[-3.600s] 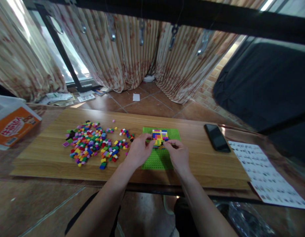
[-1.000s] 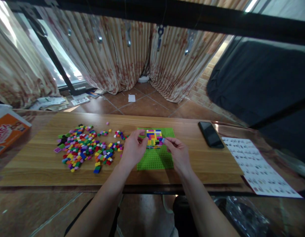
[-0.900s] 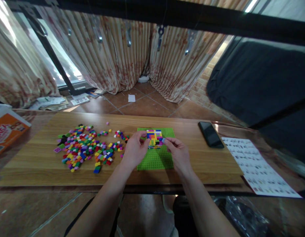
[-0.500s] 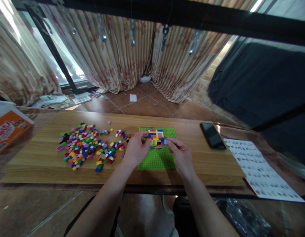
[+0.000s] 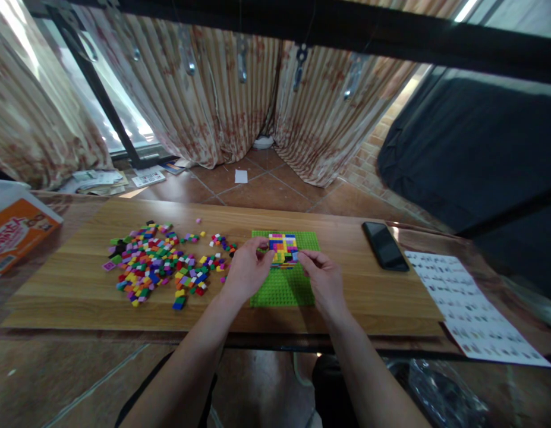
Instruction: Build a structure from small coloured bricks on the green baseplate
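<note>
A multicoloured block of toy bricks point(image 5: 283, 246) stands over the green studded baseplate point(image 5: 284, 291). My left hand point(image 5: 251, 264) grips the block's left side between thumb and fingers. At its right front corner, my right hand point(image 5: 322, 273) is closed in a pinch, the fingertips against the block. A small light-blue brick seems to be in that pinch, mostly hidden by the fingers. Left of my left hand lies a pile of loose bricks point(image 5: 150, 261) in many colours.
A black phone point(image 5: 385, 246) lies on the wooden board point(image 5: 346, 309), right of the baseplate. Beyond it is a printed sheet point(image 5: 462, 297) with rows of small pictures. An orange and white package point(image 5: 21, 232) sits at the far left. A dark bar point(image 5: 275, 21) crosses overhead.
My right hand has moved slightly left, up to the block's right side; the light-blue brick that showed at its fingertips is now mostly hidden. My left hand keeps its grip.
</note>
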The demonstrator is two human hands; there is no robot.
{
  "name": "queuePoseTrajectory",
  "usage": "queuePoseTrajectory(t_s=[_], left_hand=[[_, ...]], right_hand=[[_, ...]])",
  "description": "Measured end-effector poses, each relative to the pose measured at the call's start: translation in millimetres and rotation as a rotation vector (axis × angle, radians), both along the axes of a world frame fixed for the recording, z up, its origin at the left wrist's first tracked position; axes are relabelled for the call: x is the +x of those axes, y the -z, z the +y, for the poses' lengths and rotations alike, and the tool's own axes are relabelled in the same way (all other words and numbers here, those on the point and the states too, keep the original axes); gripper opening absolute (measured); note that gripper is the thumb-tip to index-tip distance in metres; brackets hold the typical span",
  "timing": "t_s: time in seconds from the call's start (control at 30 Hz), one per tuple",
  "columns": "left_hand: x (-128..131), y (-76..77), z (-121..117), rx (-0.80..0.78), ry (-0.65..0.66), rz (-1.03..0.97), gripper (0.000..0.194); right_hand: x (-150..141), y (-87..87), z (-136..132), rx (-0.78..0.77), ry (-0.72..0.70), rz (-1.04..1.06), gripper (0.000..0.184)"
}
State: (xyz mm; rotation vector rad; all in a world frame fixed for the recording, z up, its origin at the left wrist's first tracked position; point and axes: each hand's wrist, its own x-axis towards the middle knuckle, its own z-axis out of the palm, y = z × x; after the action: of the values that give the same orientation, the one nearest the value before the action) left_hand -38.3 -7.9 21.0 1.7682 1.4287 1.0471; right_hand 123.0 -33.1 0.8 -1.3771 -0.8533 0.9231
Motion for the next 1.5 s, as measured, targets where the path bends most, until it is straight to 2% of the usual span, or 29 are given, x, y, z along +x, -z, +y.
queuePoseTrajectory(t_s=[0.37, 0.6, 0.9, 1.33, 1.5], left_hand=[[0, -0.3, 0, 0.002, 0.001, 0.029, 0.017], [0, -2.5, -1, 0.003, 0.000, 0.011, 0.016], [-1, 0.3, 0, 0.025, -0.006, 0.025, 0.015], [1, 2.2, 0, 0.003, -0.004, 0.009, 0.016], [1, 4.4, 1, 0.007, -0.010, 0.015, 0.016]], right_hand=[[-4, 1.9, -2, 0.025, 0.037, 0.129, 0.025], [-5, 7.3, -2, 0.077, 0.012, -0.008, 0.021], [-4, 13.3, -2, 0.043, 0.043, -0.023, 0.025], [-7, -0.7, 6, -0.008, 0.048, 0.011, 0.021], [-1, -1.0, 10, -0.050, -0.009, 0.025, 0.024]])
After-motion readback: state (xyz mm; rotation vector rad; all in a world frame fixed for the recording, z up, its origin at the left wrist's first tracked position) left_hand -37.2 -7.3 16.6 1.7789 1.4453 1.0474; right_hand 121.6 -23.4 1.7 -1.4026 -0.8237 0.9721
